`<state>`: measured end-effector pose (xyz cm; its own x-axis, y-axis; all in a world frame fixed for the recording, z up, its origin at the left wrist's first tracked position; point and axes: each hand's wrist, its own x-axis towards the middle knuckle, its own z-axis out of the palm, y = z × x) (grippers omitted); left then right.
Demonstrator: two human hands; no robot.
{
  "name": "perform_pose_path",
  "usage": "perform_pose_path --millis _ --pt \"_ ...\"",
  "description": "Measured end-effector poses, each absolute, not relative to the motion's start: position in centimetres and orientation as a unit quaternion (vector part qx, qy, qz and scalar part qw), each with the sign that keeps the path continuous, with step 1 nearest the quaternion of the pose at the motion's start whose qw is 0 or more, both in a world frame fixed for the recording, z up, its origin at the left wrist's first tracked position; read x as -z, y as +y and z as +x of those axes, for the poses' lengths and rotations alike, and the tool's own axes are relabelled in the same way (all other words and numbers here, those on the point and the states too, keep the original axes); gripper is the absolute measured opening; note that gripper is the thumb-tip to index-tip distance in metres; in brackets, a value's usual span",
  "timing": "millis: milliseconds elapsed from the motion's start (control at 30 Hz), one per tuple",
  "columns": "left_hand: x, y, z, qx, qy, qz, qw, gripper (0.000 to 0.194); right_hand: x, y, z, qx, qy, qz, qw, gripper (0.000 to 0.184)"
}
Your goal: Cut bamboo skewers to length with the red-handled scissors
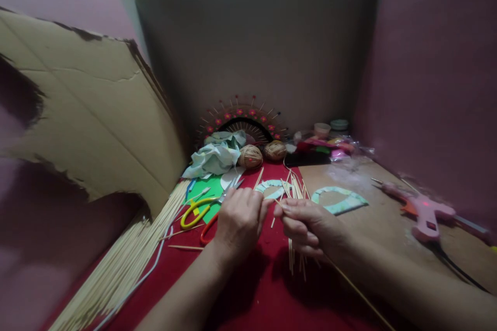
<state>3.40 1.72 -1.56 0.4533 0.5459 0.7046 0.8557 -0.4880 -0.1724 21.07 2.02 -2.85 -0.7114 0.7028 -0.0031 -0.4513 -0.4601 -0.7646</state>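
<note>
My right hand (305, 225) is closed in a pinch on a thin bamboo stick (359, 289). The long end of the stick slants down past my right wrist to the bottom edge. Close beside it, my left hand (240, 220) is closed on the short end of the same stick, its fingertips partly hidden. Behind and beneath my right hand lies a loose bunch of cut sticks (297, 186). Two arch-shaped pieces covered in pale green cloth lie beyond the hands, one near the middle (265, 186) and one at right (349, 201). Yellow-and-red-handled scissors (190, 215) lie beside my left hand.
Many long sticks (128, 258) lie along the left, under a torn cardboard sheet (93, 98). A pink glue gun (427, 214) rests on brown board at right. Twine balls (251, 156), crumpled cloth (215, 158) and a flower-decorated fan-shaped piece (239, 113) are at the back.
</note>
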Motion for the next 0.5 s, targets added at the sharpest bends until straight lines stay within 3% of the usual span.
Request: perform_pose_path --millis 133,267,367,500 --pt "1.8 1.0 4.4 0.334 -0.447 -0.818 0.137 0.031 2.8 1.9 20.5 -0.801 -0.431 -0.173 0.377 0.013" --pt "1.1 0.3 4.3 0.356 -0.455 -0.806 -0.126 0.026 2.4 2.5 20.9 -0.765 -0.455 -0.209 0.405 0.017" --pt "-0.4 -0.7 3.5 0.308 -0.412 -0.807 -0.291 0.026 1.8 3.6 21.9 -0.725 -0.419 -0.254 0.484 0.016" --pt "-2.2 -3.7 1.0 0.264 -0.374 -0.804 -0.378 0.03 2.0 5.6 23.2 -0.636 -0.418 -0.362 0.538 0.014"
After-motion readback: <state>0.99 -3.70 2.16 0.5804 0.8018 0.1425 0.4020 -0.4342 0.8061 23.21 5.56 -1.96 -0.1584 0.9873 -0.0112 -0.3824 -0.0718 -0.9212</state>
